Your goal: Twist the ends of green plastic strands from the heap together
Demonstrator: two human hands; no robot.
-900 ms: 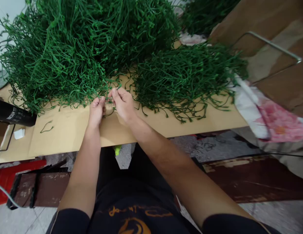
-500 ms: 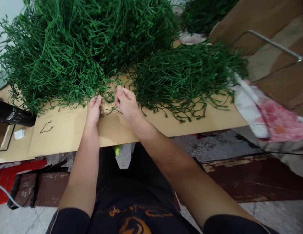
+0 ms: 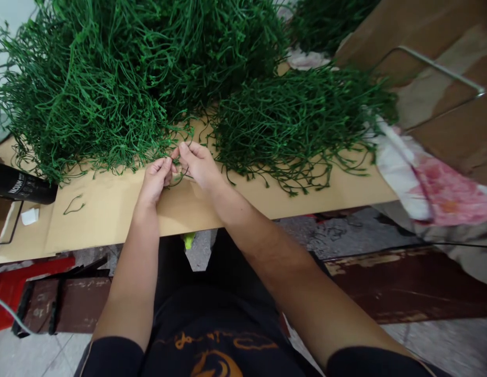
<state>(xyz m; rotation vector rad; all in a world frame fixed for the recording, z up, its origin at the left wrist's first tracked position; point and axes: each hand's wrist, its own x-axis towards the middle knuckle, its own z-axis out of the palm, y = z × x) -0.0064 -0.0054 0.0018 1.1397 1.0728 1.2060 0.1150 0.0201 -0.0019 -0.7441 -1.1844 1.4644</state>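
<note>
My left hand [image 3: 157, 177] and my right hand [image 3: 198, 161] meet over the cardboard, their fingertips nearly touching. Both are closed in a pinch on a thin green artificial stem [image 3: 185, 173], largely hidden by the fingers. Just beyond them, a tall heap of green artificial stems [image 3: 105, 99] fills the left and middle. A lower bundle of similar stems [image 3: 294, 120] lies to the right, its ends fanned toward me. One loose stem [image 3: 74, 205] rests apart at the left.
The cardboard sheet [image 3: 110, 220] covers the table. At left are a black cylinder [image 3: 23, 182] and a small white paper [image 3: 30, 216]. A pink-flowered cloth [image 3: 455, 191] hangs at right below a brown board with a metal handle [image 3: 439, 68].
My hands have come together: the right moved slightly left, and the left moved slightly right. The heaps stay as they were.
</note>
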